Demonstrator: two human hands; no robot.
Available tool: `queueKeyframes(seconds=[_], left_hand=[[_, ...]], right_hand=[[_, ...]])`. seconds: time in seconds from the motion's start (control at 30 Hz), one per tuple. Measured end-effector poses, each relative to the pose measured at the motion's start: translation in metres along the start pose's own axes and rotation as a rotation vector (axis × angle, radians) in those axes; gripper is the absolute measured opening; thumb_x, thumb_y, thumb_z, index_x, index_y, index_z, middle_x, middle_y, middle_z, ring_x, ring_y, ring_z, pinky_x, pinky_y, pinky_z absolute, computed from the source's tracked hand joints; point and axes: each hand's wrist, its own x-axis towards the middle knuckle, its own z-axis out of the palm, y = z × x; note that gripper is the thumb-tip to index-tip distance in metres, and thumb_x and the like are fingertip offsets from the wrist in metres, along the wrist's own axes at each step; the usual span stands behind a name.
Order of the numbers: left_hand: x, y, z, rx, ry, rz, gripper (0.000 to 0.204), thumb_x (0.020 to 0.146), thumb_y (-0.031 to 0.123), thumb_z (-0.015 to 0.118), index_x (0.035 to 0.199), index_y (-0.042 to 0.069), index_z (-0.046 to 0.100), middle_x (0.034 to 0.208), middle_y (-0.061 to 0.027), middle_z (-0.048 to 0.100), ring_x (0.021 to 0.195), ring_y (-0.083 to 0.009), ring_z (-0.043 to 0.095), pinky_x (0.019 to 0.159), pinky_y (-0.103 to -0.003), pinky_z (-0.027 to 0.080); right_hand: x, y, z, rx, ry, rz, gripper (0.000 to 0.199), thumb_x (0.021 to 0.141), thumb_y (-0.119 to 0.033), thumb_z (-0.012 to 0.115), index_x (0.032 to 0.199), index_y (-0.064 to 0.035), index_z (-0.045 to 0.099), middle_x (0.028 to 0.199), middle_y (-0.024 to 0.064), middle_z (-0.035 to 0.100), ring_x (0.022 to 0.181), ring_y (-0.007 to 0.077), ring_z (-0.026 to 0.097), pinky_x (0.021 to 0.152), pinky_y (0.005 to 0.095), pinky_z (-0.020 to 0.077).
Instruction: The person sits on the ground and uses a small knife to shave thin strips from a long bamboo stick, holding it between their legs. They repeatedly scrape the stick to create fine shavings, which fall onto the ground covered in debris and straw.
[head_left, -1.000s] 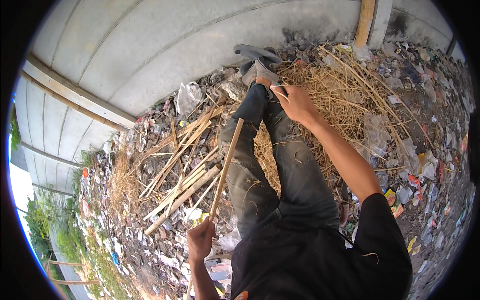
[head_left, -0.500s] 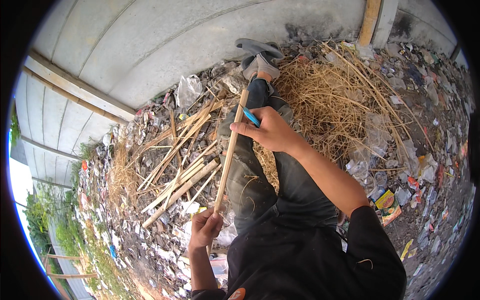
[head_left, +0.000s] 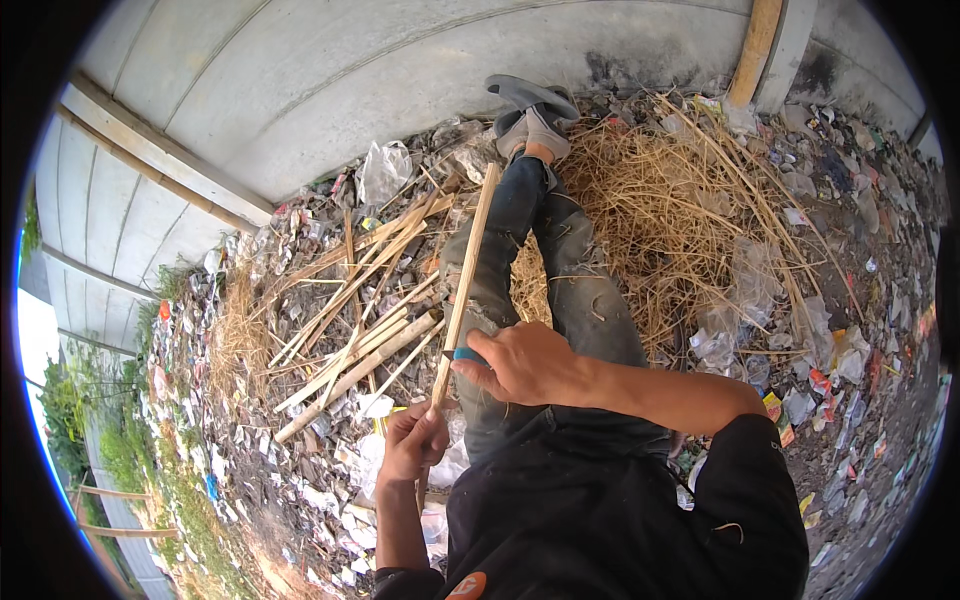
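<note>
The left hand (head_left: 412, 440) is closed round the near end of a long bamboo strip (head_left: 466, 280), its fingers clamped on the wood just above the person's lap. The strip runs up and away from that hand, slanting slightly right, along the left leg (head_left: 490, 270), and its far tip ends near the sandals (head_left: 532, 110) by the base of the wall (head_left: 330, 90).

The right hand (head_left: 522, 362) sits a little further up the strip than the left hand, beside and touching it. Its fingers are curled shut on a small tool with a blue handle (head_left: 466, 354), only the blue end showing at the strip's right edge; the blade, if there is one, is hidden by the hand and the wood.

The person sits with both legs stretched out in grey trousers, feet crossed near the wall. Left of the strip lies a loose pile of split bamboo sticks (head_left: 355, 320), fanned out over littered ground. Right of the legs is a heap of dry straw (head_left: 680, 210). A crumpled plastic bag (head_left: 384, 170) lies against the wall beyond the sticks, and scraps of rubbish (head_left: 840, 330) cover the ground right of the straw. A wooden post (head_left: 752, 50) leans on the wall beyond the straw.
</note>
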Motion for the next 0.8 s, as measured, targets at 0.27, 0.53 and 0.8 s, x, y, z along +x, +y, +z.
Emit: queueKeyframes(seconds=[0.27, 0.53, 0.8], left_hand=[[0.001, 0.002, 0.0, 0.028, 0.019, 0.018, 0.035, 0.112, 0.024, 0.052, 0.127, -0.006, 0.064, 0.061, 0.0022, 0.044, 0.04, -0.0047, 0.034, 0.036, -0.024, 0.024], [0.008, 0.003, -0.002, -0.01, 0.029, 0.017, 0.035, 0.112, 0.023, 0.052, 0.128, -0.006, 0.064, 0.061, 0.0038, 0.042, 0.041, -0.0041, 0.032, 0.036, -0.024, 0.023], [0.005, 0.007, 0.005, -0.025, 0.089, -0.033, 0.033, 0.112, 0.022, 0.053, 0.126, -0.005, 0.065, 0.061, 0.0051, 0.041, 0.045, -0.004, 0.033, 0.04, -0.023, 0.024]], right_hand=[[0.02, 0.021, 0.002, -0.038, 0.066, 0.051, 0.051, 0.106, -0.051, 0.054, 0.091, -0.0031, 0.062, 0.058, 0.0196, 0.064, 0.054, 0.0423, 0.067, 0.049, 0.0531, 0.052], [0.041, 0.045, -0.005, -0.11, 0.138, -0.029, 0.05, 0.106, -0.049, 0.057, 0.087, -0.003, 0.057, 0.058, 0.0178, 0.063, 0.053, 0.0388, 0.066, 0.047, 0.0472, 0.051], [0.044, 0.051, 0.008, -0.209, 0.157, -0.028, 0.051, 0.109, -0.048, 0.052, 0.087, -0.0027, 0.058, 0.06, 0.0176, 0.065, 0.053, 0.0372, 0.067, 0.045, 0.0486, 0.0505]])
